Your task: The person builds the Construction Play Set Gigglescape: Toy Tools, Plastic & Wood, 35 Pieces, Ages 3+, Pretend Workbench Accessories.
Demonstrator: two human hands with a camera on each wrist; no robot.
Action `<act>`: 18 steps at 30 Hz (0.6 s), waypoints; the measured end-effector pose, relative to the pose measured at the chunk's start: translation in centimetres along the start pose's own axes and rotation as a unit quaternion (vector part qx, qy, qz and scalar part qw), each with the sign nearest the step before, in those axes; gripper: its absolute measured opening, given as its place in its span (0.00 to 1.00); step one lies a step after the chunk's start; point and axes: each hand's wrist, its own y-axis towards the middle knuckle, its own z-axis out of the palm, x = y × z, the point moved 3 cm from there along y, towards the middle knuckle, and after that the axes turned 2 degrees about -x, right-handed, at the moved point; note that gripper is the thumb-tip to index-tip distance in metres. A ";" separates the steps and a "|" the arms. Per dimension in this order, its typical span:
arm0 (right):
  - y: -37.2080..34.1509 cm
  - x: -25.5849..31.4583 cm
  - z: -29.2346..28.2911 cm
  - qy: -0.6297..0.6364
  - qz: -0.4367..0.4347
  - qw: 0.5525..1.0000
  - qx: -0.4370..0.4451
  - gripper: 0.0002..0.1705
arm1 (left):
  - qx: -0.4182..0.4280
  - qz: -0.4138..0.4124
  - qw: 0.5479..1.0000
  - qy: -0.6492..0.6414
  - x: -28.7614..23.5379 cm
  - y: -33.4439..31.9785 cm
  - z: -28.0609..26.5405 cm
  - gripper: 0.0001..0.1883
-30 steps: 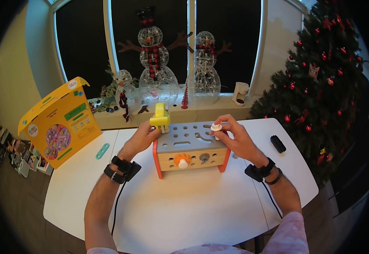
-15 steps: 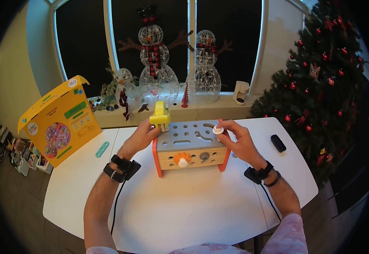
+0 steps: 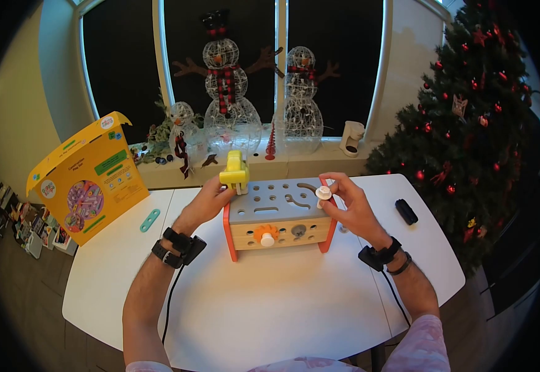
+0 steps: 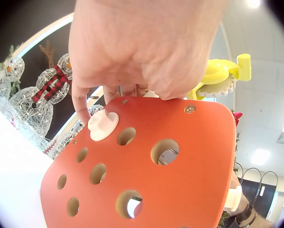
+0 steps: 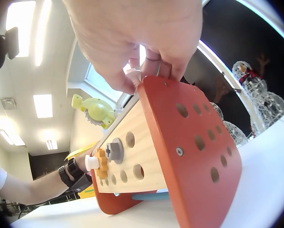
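A toy workbench with a grey top [image 3: 264,214] and red end panels [image 4: 146,190] stands on the table. My left hand [image 3: 205,201] holds the bench's left top edge, beside a yellow toy saw [image 3: 235,170]. A white knob [image 4: 103,124] sits in the left panel, near my left fingers. At the top's right end my right hand [image 3: 349,204] pinches a white bolt [image 3: 324,193] between thumb and fingers; its lower end is hidden. An orange gear [image 5: 102,164] with a white bolt and a grey nut [image 5: 115,151] are on the wooden front.
The white table [image 3: 270,304] carries a yellow box [image 3: 90,186] and a teal strip [image 3: 150,221] at left, and a black object [image 3: 407,211] at right. Wire snowmen [image 3: 230,118] stand behind by the windows, and a decorated tree [image 3: 468,130] is at the right.
My right hand has moved the white bolt a little to the right, toward the right edge of the grey top. The left hand has stayed in place.
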 end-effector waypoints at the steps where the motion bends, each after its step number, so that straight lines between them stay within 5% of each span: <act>1: 0.1 -0.1 -0.2 0.000 0.000 1.000 0.000 0.21 | 0.000 0.008 1.000 -0.001 0.2 0.1 0.0 0.19; 16: 1.0 -0.8 -0.5 -0.057 -0.010 0.998 0.008 0.19 | 0.011 0.004 1.000 -0.005 0.3 0.1 0.0 0.20; 18: 0.8 -0.5 -0.4 -0.064 0.038 0.997 0.011 0.19 | 0.009 0.006 1.000 -0.008 0.4 0.1 0.0 0.20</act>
